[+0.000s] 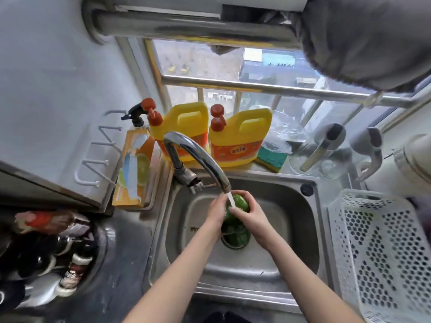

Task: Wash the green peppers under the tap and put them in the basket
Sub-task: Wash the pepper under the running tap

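Both my hands hold one green pepper [241,202] under the running tap [198,157], over the steel sink [291,197]. My left hand [218,212] grips its left side and my right hand [249,214] curls round its right side and front. Water from the spout lands on the pepper's top. Another green pepper [235,233] lies below them on the sink drain, partly hidden by my hands. The white perforated basket [382,248] stands on the counter to the right of the sink, with nothing visible inside it.
Two yellow detergent jugs [240,141] and a spray bottle [136,157] stand behind the tap. A green-yellow sponge [272,158] lies at the sink's back right. Bottles [70,273] crowd a round basin at the left. A window with metal bars is behind.
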